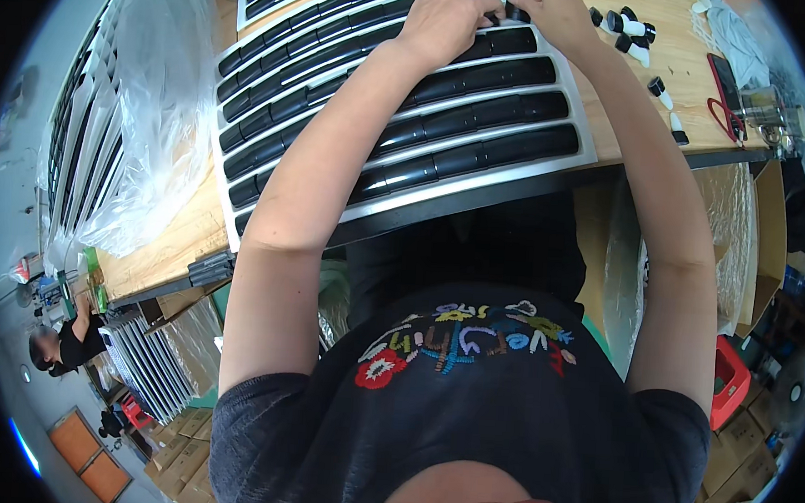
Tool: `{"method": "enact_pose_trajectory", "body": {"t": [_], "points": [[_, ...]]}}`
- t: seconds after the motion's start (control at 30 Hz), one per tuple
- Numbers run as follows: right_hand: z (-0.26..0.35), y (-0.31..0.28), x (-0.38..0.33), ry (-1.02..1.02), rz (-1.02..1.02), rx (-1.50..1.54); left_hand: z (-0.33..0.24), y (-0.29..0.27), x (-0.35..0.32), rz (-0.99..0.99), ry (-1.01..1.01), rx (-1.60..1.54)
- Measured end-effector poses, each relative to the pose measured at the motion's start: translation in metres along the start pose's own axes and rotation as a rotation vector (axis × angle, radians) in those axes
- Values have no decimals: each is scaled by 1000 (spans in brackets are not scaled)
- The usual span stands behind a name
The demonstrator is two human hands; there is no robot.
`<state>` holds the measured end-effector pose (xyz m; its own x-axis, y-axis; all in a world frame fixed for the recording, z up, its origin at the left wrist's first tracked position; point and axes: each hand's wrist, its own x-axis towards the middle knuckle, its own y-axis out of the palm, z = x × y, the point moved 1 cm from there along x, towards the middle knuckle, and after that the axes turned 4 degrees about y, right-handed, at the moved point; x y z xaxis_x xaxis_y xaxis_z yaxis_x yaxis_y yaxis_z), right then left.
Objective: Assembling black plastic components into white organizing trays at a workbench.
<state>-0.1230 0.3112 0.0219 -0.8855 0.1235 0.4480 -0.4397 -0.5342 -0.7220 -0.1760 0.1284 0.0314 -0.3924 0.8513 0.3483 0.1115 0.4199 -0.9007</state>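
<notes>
At the top edge, my right hand grips a short glossy black cylinder between thumb and fingers. Close to its left, my left hand is closed, fingers bent down against something small and dark at the row's end; what it pinches is partly hidden. Under both hands lies a white-edged tray with several rows of glossy black tube-shaped pieces laid end to end. My left forearm crosses over the rows and hides part of them.
Small black-and-white capped pieces lie scattered right of the tray. Beyond are a phone, red-handled scissors and a clear jar. Plastic-wrapped racks stand left. A red stool and cartons are lower right. Another person works far left.
</notes>
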Motion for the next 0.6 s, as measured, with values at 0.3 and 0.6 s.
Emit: {"method": "enact_pose_trajectory", "body": {"t": [0.3,0.6], "points": [[-12,7,-8,646,-176,535,10,5,-14,-202,58,-113],[-29,18,-27,547,66,-61,18,-1,-18,-277,-33,-163]]}}
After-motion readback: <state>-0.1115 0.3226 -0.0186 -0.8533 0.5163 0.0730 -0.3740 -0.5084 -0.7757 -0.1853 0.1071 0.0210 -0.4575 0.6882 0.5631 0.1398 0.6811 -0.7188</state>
